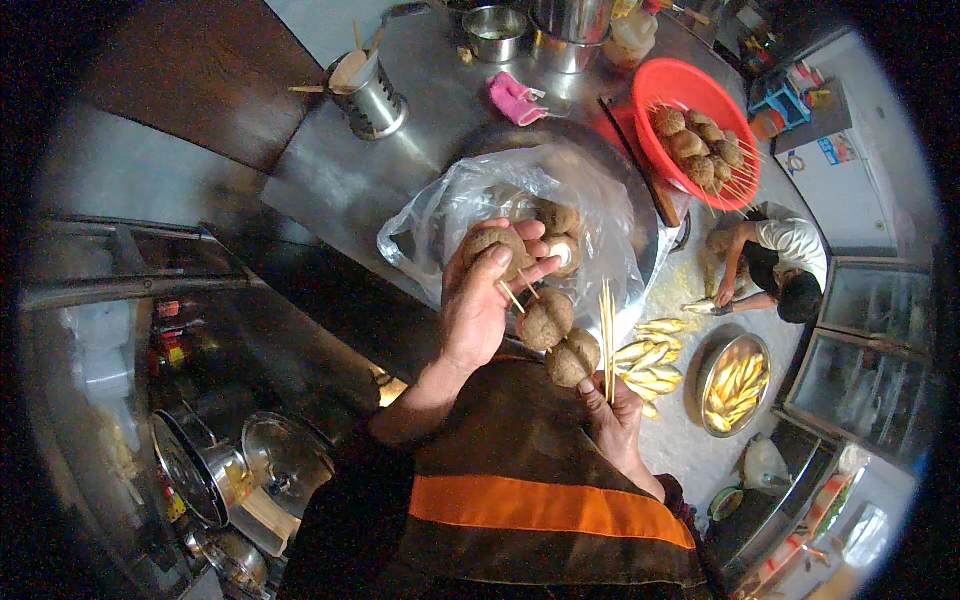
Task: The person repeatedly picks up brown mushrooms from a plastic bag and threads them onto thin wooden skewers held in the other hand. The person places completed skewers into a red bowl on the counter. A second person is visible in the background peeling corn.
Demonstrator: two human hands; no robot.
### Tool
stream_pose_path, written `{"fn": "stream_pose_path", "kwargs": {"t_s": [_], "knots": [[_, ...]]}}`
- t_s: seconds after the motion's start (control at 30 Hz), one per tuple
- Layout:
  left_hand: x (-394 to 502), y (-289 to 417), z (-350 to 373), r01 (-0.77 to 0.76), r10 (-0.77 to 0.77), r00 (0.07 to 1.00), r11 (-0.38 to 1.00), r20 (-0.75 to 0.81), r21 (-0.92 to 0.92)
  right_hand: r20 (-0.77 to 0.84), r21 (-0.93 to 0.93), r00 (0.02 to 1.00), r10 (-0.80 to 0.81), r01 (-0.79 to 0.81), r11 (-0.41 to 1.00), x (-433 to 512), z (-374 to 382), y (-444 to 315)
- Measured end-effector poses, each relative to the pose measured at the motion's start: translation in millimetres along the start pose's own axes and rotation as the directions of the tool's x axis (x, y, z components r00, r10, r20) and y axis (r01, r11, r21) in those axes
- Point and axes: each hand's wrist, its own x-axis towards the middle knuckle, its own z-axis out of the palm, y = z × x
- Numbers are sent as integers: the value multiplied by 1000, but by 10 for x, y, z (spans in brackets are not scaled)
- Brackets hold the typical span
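My left hand (480, 300) holds a round brown mushroom cap (495, 251) above an open clear plastic bag (427, 217). Just below that cap, two skewer tips stick up from skewered brown caps (547, 319). My right hand (619, 427) grips these caps' lower end and several bare wooden skewers (608, 337). More brown caps (560, 217) lie in the bag, one showing a pale underside. The bag sits in a wide round metal vessel, partly hidden. Beyond it at the upper right, a red plastic basin (652, 79) holds several skewered brown caps (701, 171).
A steel utensil holder (382, 112), a pink cloth (514, 99) and a steel bowl (495, 46) stand on the metal counter (337, 161). A co-worker (787, 255) crouches at right over fish on the floor, near a metal basin (709, 375) of yellow fish. Pots and lids stand lower left.
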Motion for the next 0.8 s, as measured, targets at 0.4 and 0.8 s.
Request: {"fn": "stream_pose_path", "kwargs": {"t_s": [0.4, 0.8], "knots": [[-88, -143, 59, 22, -21, 997, 1000, 80, -16, 56, 85, 997, 55, -60, 995, 110, -10, -26], [8, -38, -114, 63, -69, 996, 993, 55, 98, -165, 33, 972, -168, 176, 984, 602, -613, -352]]}}
